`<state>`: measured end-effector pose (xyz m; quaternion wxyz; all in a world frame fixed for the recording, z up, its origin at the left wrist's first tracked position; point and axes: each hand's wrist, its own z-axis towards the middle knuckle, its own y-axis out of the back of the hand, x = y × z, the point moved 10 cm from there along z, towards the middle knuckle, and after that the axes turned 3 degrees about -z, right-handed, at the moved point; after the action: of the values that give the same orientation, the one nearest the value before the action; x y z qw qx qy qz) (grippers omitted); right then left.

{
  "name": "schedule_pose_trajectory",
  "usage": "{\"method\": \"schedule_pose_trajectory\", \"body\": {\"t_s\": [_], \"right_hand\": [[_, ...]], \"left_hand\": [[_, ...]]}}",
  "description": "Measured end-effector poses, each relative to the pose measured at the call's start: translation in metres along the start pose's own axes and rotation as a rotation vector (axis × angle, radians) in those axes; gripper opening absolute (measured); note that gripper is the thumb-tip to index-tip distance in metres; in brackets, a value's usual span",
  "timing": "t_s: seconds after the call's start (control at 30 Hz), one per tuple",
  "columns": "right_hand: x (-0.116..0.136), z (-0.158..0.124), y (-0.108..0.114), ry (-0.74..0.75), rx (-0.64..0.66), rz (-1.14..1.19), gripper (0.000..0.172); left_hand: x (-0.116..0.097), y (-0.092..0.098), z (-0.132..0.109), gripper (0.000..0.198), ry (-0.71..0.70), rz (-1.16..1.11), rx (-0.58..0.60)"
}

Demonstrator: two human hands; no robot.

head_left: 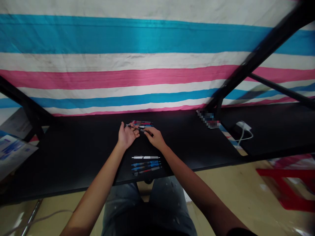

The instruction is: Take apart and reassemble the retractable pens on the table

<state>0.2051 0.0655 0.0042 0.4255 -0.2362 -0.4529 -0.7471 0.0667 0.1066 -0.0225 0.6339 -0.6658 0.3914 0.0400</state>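
Note:
My right hand (154,137) pinches one end of a dark pen (142,130), which slants up and left across the fingers of my left hand. Palm up, my left hand (127,135) has its fingers apart, with the far end of the pen by its thumb and fingers. Just behind the hands lies a row of pens, including a red pen (145,123), partly hidden by the fingers. Nearer to me, a white pen (145,157) lies crosswise, with blue pens (146,163) and a grey-and-red pen (149,170) below it.
The black table (81,154) meets a striped sheet (118,78) at its back. Black frame bars (241,70) slope at both sides. A pixelated item (208,118) and a white charger with cable (243,125) lie right; papers (17,154) lie left. A red stool (290,190) stands right.

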Motion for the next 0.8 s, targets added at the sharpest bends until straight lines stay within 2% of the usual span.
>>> {"method": "schedule_pose_trajectory", "body": {"t_s": [0.1, 0.17, 0.23, 0.3, 0.5, 0.63, 0.8], "right_hand": [[-0.004, 0.001, 0.007, -0.045, -0.018, -0.023, 0.021], [-0.010, 0.001, 0.012, -0.093, -0.017, -0.050, 0.022], [-0.017, 0.001, 0.015, -0.136, -0.013, -0.073, 0.021], [-0.022, 0.001, 0.017, -0.160, -0.005, -0.095, 0.019], [-0.025, 0.001, 0.016, -0.114, 0.015, -0.184, 0.016], [-0.034, 0.000, 0.016, -0.159, 0.023, -0.207, 0.015], [-0.039, -0.001, 0.015, -0.168, 0.031, -0.219, 0.012]], "left_hand": [[-0.022, 0.012, 0.002, 0.049, -0.153, 0.286, -0.095], [-0.046, 0.018, -0.001, 0.030, -0.310, 0.507, -0.173], [-0.059, 0.020, -0.003, 0.018, -0.371, 0.684, -0.188], [-0.066, 0.022, -0.003, 0.016, -0.392, 0.781, -0.184], [-0.065, 0.028, -0.001, 0.019, -0.422, 1.058, -0.182], [-0.063, 0.021, -0.002, 0.019, -0.480, 1.160, -0.131], [-0.064, 0.013, -0.006, 0.020, -0.523, 1.214, -0.124]]}}
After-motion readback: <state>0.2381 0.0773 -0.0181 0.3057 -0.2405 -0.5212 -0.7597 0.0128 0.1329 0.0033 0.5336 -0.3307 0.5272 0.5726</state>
